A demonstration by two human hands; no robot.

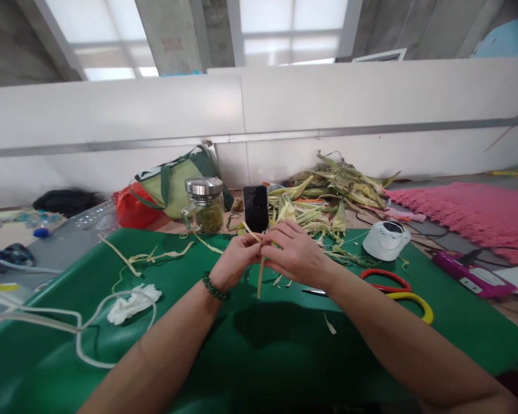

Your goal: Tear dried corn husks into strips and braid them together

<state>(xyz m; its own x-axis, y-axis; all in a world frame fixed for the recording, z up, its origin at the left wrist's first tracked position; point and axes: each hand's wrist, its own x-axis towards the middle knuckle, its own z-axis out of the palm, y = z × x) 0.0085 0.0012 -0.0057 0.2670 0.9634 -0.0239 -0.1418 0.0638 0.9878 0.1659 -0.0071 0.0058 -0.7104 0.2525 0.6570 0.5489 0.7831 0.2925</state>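
Note:
My left hand (236,261) and my right hand (296,250) meet above the green work surface, fingers pinched together. Between them is a narrow, pale yellow corn husk strip (260,282); one end sticks up past the left fingers and another hangs below. The fingers hide its middle. A green bead bracelet (214,287) circles my left wrist. Just beyond the hands stands a dark-screened phone (255,210). Scissors (408,296) with one red and one yellow handle lie by my right forearm, which partly covers them. Loose husk strips (164,255) lie to the left.
A heap of corn husks (349,184) lies at the back. A lidded glass mug (209,217) stands before a green bag (176,192). Crumpled tissue (133,303) and a white cable (80,339) lie left; a white rounded object (386,241) and purple power strip (472,275) lie right.

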